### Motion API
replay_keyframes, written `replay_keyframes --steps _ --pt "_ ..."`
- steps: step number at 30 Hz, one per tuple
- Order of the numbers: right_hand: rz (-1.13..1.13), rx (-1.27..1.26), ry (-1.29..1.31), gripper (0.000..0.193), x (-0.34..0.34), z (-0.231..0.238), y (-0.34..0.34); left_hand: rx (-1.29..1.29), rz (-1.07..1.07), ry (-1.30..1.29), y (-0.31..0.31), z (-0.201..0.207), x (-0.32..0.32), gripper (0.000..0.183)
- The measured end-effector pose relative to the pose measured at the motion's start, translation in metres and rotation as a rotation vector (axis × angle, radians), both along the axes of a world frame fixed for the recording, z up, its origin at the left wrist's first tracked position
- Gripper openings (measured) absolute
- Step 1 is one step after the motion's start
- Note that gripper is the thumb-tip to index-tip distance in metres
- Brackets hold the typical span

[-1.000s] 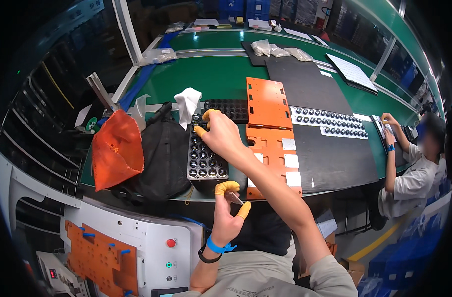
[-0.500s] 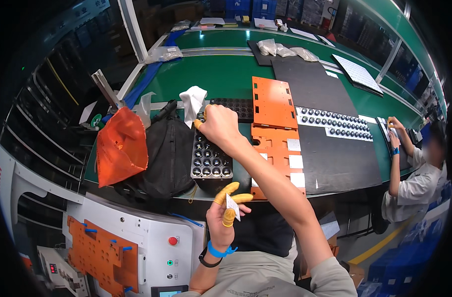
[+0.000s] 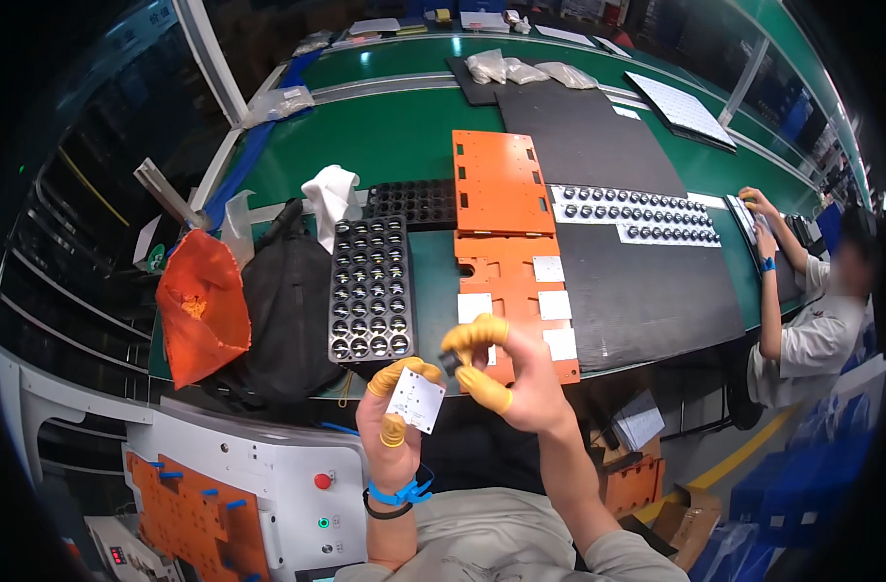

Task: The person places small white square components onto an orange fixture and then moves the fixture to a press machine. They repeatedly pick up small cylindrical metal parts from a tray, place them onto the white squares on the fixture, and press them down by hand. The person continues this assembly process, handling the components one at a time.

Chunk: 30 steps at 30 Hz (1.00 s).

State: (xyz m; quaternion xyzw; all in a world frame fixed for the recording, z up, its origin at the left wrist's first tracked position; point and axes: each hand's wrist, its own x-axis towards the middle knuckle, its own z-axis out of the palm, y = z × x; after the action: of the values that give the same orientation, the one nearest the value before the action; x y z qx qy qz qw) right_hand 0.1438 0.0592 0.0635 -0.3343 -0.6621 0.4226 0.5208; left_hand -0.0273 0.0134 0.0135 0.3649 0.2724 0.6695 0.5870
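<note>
**Small parts held at chest height over the green surface**

Green matting covered the long surface (image 3: 394, 145) of what looked like an assembly line, and just short of its near edge the person held two small parts up before the chest. The left hand (image 3: 396, 427) pinched a small white square board (image 3: 416, 399) between thumb and fingers, tilted, with tiny dark dots on its face. The right hand (image 3: 516, 378) pinched a small dark lens (image 3: 450, 362) between forefinger and thumb, just beside the board's upper corner; whether the two touched could not be told. Orange finger cots (image 3: 474, 334) covered the fingertips of both hands.

By its look the board was thin, stiff and very light, best taken by its edges so the face stayed clean. The lens seemed a hard, smooth bit of moulded plastic, likely slippery and easy to drop, so a fingertip pinch on its sides suited it; the cots probably added friction.

Beyond the hands lay a black tray (image 3: 370, 291) with rows of similar lenses in pockets, and to its right an orange plate (image 3: 509, 262) carrying several white squares (image 3: 554, 306). A black bag (image 3: 288, 301) and an orange sack (image 3: 202, 306) sat left of the tray, with a white cloth (image 3: 331, 194) behind. Black mats (image 3: 647, 291) lay to the right, where another person (image 3: 812, 320) worked at the far end.
</note>
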Motion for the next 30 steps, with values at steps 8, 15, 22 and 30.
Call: replay_keyframes --steps 8,15,22,30 --pt "0.039 -0.074 0.126 0.034 0.016 -0.023 -0.029 0.061 -0.074 0.054 0.007 -0.005 0.019 0.073" --pt "-0.025 -0.111 0.127 0.034 0.025 -0.036 -0.027 0.131 -0.007 0.220 0.010 -0.006 0.026 0.071" --pt "-0.060 -0.090 0.052 0.032 0.028 -0.033 -0.025 0.094 0.016 0.302 0.012 -0.004 0.026 0.069" --pt "-0.044 0.041 -0.008 0.035 0.032 -0.038 -0.024 0.116 0.033 0.405 0.013 -0.011 0.024 0.067"
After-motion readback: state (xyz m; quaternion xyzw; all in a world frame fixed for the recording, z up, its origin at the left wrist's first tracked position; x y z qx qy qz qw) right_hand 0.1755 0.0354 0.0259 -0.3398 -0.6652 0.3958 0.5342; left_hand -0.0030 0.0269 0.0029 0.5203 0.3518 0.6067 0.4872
